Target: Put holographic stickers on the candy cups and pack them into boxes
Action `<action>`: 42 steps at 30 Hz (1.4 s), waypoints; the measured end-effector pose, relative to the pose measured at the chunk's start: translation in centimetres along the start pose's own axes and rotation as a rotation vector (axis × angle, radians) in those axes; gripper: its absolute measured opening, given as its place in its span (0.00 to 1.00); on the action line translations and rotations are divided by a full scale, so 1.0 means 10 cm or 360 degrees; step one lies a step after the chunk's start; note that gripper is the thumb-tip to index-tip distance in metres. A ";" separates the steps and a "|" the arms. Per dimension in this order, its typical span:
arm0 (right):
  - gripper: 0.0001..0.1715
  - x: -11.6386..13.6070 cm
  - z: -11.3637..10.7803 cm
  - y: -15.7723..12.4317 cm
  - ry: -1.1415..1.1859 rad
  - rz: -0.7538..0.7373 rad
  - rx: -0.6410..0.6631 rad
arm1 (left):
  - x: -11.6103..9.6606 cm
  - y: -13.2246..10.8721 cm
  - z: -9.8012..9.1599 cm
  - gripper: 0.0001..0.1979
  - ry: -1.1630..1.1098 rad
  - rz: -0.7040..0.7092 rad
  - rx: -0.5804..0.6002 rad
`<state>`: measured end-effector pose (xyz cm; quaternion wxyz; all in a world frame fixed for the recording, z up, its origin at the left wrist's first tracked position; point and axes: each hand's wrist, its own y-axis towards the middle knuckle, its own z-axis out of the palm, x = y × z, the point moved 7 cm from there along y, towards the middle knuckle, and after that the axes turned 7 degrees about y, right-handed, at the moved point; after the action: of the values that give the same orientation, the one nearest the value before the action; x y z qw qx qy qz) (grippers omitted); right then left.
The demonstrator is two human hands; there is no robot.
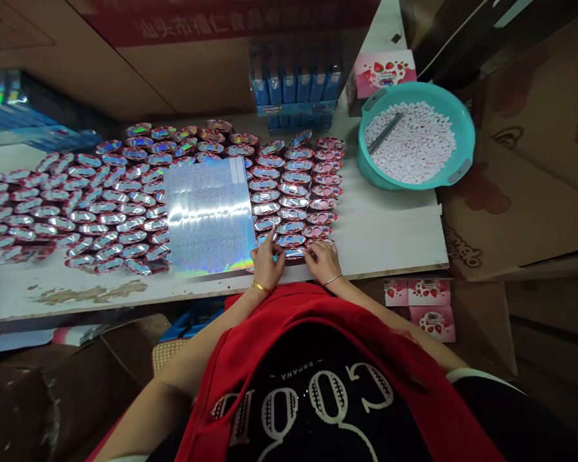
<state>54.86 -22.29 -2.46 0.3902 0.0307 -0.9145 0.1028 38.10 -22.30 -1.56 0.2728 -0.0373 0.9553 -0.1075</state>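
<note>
Rows of small shiny red-and-silver candy tins [289, 192] cover the white table [389, 237]. A holographic silver sheet [206, 215] lies over the tins in the middle. My left hand [265, 263] rests at the sheet's near right corner, one finger pointing up onto a tin. My right hand [322, 258] lies at the near end of the tin rows, fingers curled on the nearest tin [294, 253]. Whether either hand grips a tin I cannot tell.
A teal basin [416, 135] of small white candies with a scoop stands at the back right. Behind the tins stand blue boxes [296, 83] and a pink strawberry box [383, 70]. Cardboard cartons [519, 192] flank the table on the right. More pink boxes [421, 305] sit below the table edge.
</note>
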 end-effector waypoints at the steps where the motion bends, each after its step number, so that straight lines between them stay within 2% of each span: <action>1: 0.11 0.01 0.02 0.00 -0.0042 -0.0025 0.0007 | 0.00 0.00 0.02 0.36 0.0042 0.0016 0.0003; 5: 0.08 0.00 0.05 0.00 -0.0106 -0.0025 0.0029 | -0.03 0.02 0.09 0.35 0.0187 0.0098 0.0008; 7: 0.13 -0.02 0.04 -0.01 -0.0026 0.0008 0.0005 | -0.03 0.02 0.06 0.33 0.0249 0.0130 -0.0045; 11: 0.29 0.00 -0.07 0.03 0.0368 -0.0050 -0.0151 | -0.06 0.02 -0.24 0.24 0.0113 0.0244 -0.0293; 13: 0.35 -0.02 -0.15 0.08 0.0652 0.0023 -0.0286 | -0.14 0.02 -0.42 0.18 -0.0076 0.0319 -0.0385; 14: 0.36 -0.03 -0.17 0.11 0.0813 0.0090 -0.0311 | -0.18 0.02 -0.50 0.15 -0.0177 0.0340 -0.0400; 16: 0.31 -0.02 -0.15 0.17 0.1134 0.0213 -0.0222 | -0.28 0.07 -0.58 0.10 -0.0376 0.0340 -0.0378; 18: 0.22 0.02 -0.14 0.20 0.1373 0.0283 -0.0105 | -0.35 0.14 -0.57 0.07 -0.0530 0.0269 -0.0336; 21: 0.20 -0.02 -0.23 0.17 0.1531 0.0365 -0.0129 | -0.38 0.25 -0.41 0.07 -0.0626 0.0104 -0.0261; 25: 0.19 -0.25 -0.36 0.05 0.1588 0.0503 -0.0151 | -0.44 0.34 -0.11 0.07 -0.0664 0.0024 -0.0086; 28: 0.18 -0.45 -0.47 -0.02 0.1447 0.0544 -0.0203 | -0.52 0.36 0.07 0.05 -0.0609 0.0013 0.0027; 31: 0.17 -0.56 -0.58 -0.04 0.1038 0.0436 -0.0235 | -0.57 0.37 0.19 0.05 -0.0393 -0.0002 0.0083; 36: 0.15 -0.55 -0.60 -0.01 0.0164 0.0155 -0.0173 | -0.62 0.41 0.30 0.05 0.0033 0.0084 0.0101; 42: 0.17 -0.51 -0.53 0.04 -0.0271 -0.0001 -0.0047 | -0.64 0.43 0.41 0.06 0.0239 0.0183 0.0127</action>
<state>62.13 -20.91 -2.62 0.3115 0.0339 -0.9457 0.0862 45.67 -18.06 -2.58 0.2073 0.0367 0.9686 -0.1321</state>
